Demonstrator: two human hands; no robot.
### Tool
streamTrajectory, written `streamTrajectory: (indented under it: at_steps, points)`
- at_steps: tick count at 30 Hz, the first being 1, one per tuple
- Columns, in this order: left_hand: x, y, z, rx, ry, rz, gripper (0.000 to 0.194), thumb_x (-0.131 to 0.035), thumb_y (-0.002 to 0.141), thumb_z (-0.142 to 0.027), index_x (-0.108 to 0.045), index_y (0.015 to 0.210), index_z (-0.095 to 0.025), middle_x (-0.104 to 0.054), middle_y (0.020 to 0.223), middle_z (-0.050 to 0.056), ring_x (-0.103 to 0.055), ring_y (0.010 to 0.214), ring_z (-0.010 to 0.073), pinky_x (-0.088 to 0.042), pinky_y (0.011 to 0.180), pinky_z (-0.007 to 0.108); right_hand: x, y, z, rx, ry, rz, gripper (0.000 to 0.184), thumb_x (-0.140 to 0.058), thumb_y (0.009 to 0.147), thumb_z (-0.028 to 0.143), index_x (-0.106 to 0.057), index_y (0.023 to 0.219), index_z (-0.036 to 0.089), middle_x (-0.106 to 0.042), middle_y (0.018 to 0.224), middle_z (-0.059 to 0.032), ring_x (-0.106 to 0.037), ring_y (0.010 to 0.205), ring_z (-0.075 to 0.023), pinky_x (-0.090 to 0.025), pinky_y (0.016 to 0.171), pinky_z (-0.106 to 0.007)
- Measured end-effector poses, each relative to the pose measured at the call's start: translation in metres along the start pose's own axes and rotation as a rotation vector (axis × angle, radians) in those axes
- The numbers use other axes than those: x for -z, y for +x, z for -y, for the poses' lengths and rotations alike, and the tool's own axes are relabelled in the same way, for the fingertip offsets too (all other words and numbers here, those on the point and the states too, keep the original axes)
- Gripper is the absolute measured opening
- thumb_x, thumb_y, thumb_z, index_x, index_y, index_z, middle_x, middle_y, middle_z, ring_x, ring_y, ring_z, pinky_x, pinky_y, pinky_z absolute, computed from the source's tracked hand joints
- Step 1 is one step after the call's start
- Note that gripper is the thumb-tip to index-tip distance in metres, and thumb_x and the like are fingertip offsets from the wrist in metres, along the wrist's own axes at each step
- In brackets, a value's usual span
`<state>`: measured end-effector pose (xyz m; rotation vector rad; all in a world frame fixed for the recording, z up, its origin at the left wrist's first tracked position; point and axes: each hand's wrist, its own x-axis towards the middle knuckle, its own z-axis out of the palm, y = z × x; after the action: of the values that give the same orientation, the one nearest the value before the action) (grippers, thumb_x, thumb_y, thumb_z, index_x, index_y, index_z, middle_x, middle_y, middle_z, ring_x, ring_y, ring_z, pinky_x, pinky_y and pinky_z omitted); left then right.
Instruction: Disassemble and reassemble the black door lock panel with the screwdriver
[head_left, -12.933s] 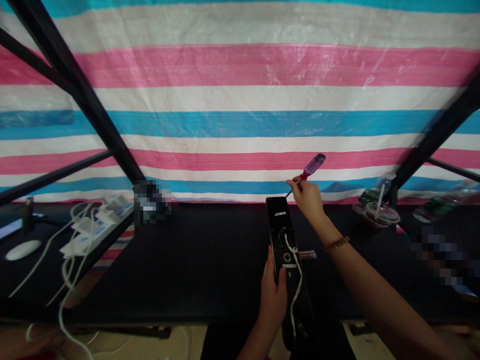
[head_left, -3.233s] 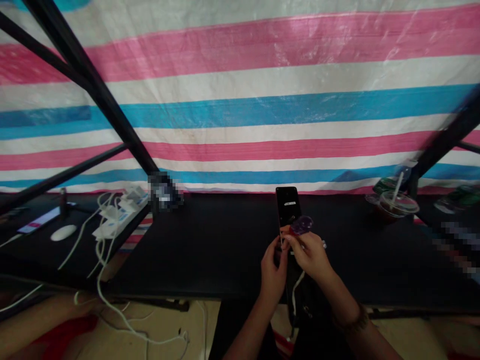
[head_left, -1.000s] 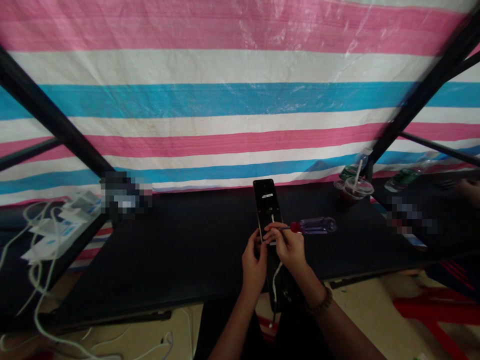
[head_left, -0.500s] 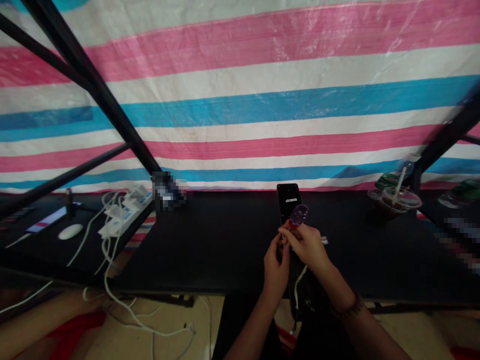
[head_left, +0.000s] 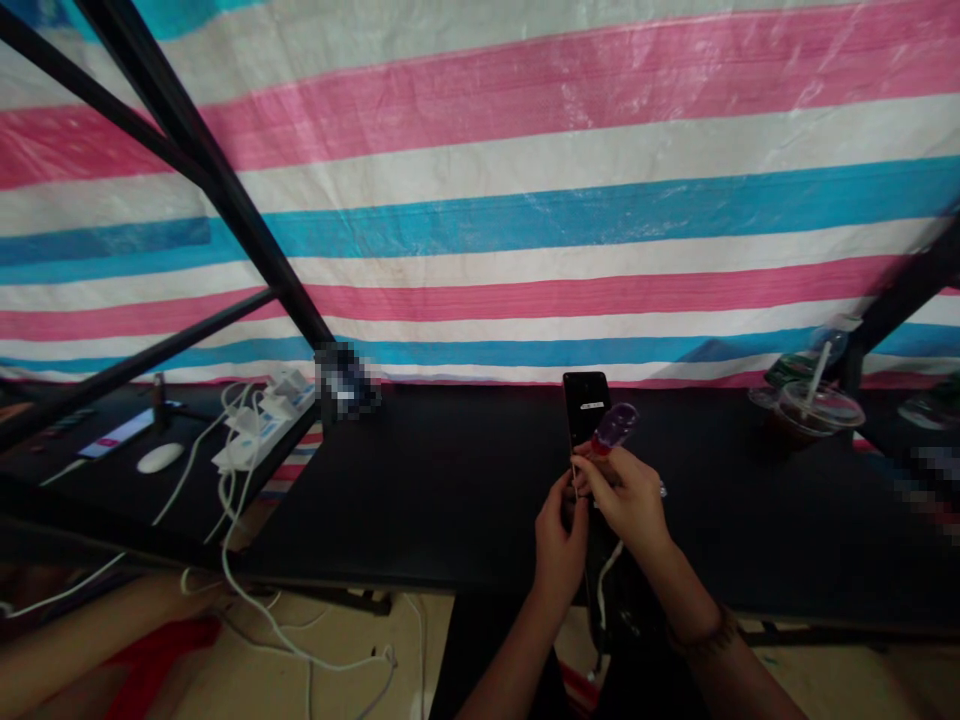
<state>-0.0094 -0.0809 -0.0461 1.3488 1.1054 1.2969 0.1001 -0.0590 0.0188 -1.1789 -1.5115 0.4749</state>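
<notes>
Two hands: left (head_left: 559, 560) gripping a lock panel (head_left: 579, 410) (label (head_left: 592, 405) probably unreadable), right fingers (head_left: 622, 490) pinching a purple screwdriver (head_left: 615, 428)

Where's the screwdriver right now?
In the head view, the purple-handled screwdriver is gripped in the right hand, its handle sticking up beside the black lock panel, just above the left hand.

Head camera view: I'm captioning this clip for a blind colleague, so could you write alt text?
A person's right hand grips a purple-handled screwdriver beside a black door-lock panel held in the left hand, with a white wire hanging below. Also in view are a black table, a striped tarpaulin, a power strip and a plastic cup with a straw.
</notes>
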Motion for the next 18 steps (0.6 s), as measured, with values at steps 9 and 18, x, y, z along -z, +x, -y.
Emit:
streamTrajectory:
  at_steps: [9,18]
  points:
    - [-0.0003,-0.0006,-0.0011,0.004,-0.009,-0.005,0.043,-0.055,0.098,-0.041,-0.06,0.134,-0.017,-0.072,0.114,0.011,-0.067,0.093,0.0203,-0.052,0.086,0.033,0.0098,-0.0035,0.0057,0.074,0.038,0.084,0.03,-0.045,0.103,0.036,-0.071,0.101,0.021,-0.073,0.083,-0.005,-0.07,0.062,-0.0155,-0.06,0.061,-0.027]
    - [0.0009,-0.0009,0.0028,0.023,0.029,0.001,0.045,-0.055,0.098,-0.039,-0.058,0.136,-0.017,-0.072,0.107,0.009,-0.066,0.088,0.0188,-0.052,0.083,0.031,0.0003,-0.0008,0.0064,-0.051,0.101,-0.145,0.02,-0.074,0.087,0.038,-0.07,0.096,0.021,-0.072,0.074,-0.0024,-0.069,0.054,-0.0163,-0.058,0.05,-0.026]
